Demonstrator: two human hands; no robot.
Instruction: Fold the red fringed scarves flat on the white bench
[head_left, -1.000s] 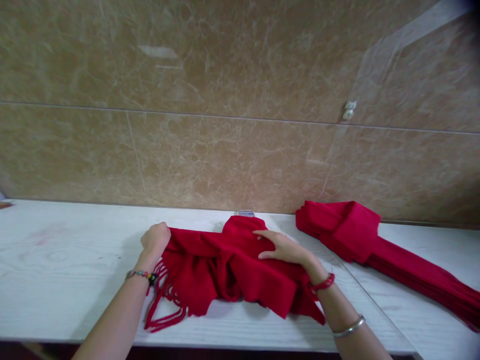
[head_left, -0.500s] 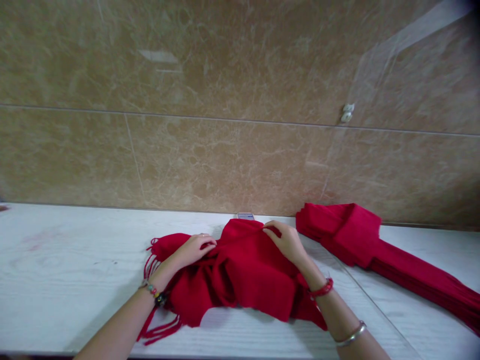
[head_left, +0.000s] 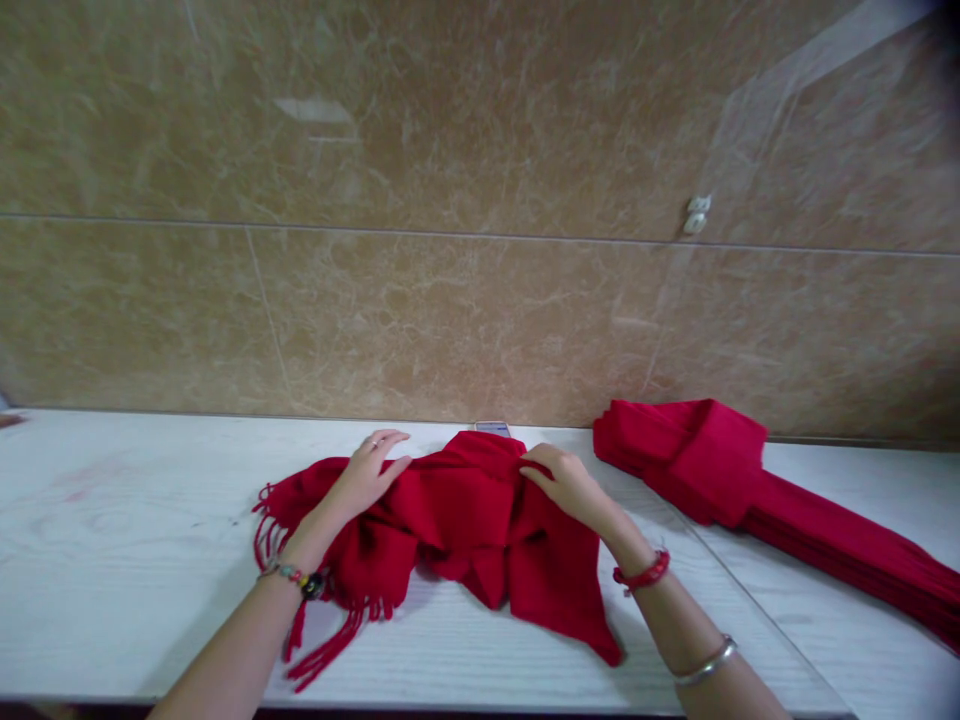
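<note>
red scarf (head_left: 461,505) near counter's front edge (head_left: 450,702), pinched by right fingers (head_left: 538,456), left fingers (head_left: 391,437) parted

White table (head_left: 135,560), rumpled red scarf (head_left: 465,505), folded cloths (head_left: 716,455), phone (head_left: 492,429)

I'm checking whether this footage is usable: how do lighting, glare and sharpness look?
Head view: pale reflections show on the glossy marbled wall, at upper left and upper right; head view: a soft shadow lies on the white tabletop beside the left forearm; head view: slightly soft overall, so the red fringed scarf shows little weave.
</note>
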